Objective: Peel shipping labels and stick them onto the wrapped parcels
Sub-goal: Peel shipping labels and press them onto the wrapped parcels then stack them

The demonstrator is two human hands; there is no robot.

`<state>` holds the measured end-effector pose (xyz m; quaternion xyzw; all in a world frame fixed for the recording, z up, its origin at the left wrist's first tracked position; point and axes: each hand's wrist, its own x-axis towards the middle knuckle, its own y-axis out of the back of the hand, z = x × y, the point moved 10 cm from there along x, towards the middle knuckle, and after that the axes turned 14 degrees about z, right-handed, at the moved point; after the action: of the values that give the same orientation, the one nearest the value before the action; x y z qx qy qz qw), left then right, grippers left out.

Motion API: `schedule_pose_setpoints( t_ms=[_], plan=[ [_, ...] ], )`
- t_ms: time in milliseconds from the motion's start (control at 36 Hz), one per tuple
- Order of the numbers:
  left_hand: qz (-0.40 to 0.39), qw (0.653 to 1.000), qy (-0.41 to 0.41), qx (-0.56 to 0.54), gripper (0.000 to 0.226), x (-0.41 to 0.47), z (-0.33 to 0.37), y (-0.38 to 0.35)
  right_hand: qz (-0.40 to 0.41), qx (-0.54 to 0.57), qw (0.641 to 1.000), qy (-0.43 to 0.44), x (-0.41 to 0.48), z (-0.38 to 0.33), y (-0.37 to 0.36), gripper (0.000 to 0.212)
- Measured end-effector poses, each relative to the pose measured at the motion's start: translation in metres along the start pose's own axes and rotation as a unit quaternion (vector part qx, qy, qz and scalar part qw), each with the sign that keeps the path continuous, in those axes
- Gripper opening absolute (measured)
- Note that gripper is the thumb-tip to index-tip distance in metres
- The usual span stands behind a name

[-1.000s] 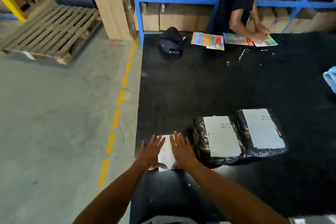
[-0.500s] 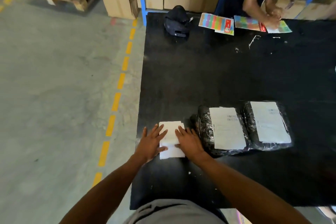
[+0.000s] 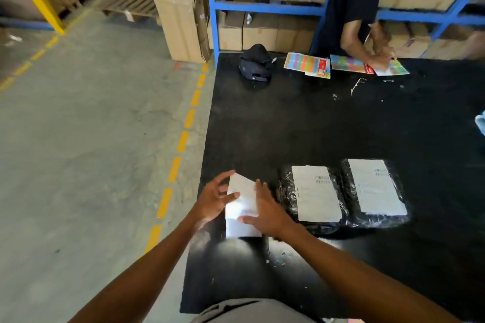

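A white label sheet (image 3: 242,207) lies near the left edge of the black table (image 3: 328,128). My left hand (image 3: 214,198) pinches the sheet's upper left part between thumb and fingers, and that part is lifted and tilted. My right hand (image 3: 267,214) lies flat on the sheet's right side, fingers spread and thumb on the paper. Just right of it sit two parcels wrapped in black plastic, side by side. The near parcel (image 3: 286,191) and the far parcel (image 3: 349,178) each carry a white label on top.
Another person (image 3: 367,42) handles colourful sheets (image 3: 308,64) at the table's far edge. A black cap (image 3: 256,67) lies at the far left corner. Blue shelving (image 3: 267,6) with cartons stands behind, and a tall cardboard box (image 3: 178,16) is on the floor to the left.
Both hands were flat on the label sheet. Now my left hand has gripped and raised its upper left part, while my right hand stays pressed on it. The camera has tilted up.
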<state>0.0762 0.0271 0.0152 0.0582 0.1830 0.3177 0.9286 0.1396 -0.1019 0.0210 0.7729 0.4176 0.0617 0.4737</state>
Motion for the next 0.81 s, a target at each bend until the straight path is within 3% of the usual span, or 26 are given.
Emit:
schedule_pose_setpoints(
  t_ms=[83, 194, 278, 472, 667, 806],
  plan=[
    [-0.026, 0.998, 0.002, -0.062, 0.073, -0.005, 0.036, -0.003, 0.051, 0.095, 0.994, -0.019, -0.004, -0.008, 0.052, 0.113],
    [-0.055, 0.997, -0.009, -0.060, 0.074, -0.010, 0.072, -0.011, 0.121, 0.188, 0.973, -0.047, -0.005, -0.003, 0.126, 0.071],
    [-0.057, 0.996, -0.026, -0.060, 0.065, -0.017, 0.100, -0.030, 0.130, 0.236, 0.963, -0.025, -0.004, 0.007, 0.162, 0.046],
    [-0.006, 0.995, -0.074, -0.074, 0.050, -0.031, 0.150, -0.076, 0.117, 0.246, 0.962, 0.026, -0.021, 0.024, 0.229, 0.018],
    [-0.004, 0.994, -0.105, -0.034, 0.040, -0.036, 0.173, -0.105, 0.056, 0.221, 0.972, 0.047, -0.039, 0.050, 0.264, 0.012],
    [-0.007, 0.993, -0.114, -0.025, 0.044, -0.035, 0.179, -0.121, 0.043, 0.201, 0.977, 0.056, -0.048, 0.058, 0.279, 0.015]
  ],
)
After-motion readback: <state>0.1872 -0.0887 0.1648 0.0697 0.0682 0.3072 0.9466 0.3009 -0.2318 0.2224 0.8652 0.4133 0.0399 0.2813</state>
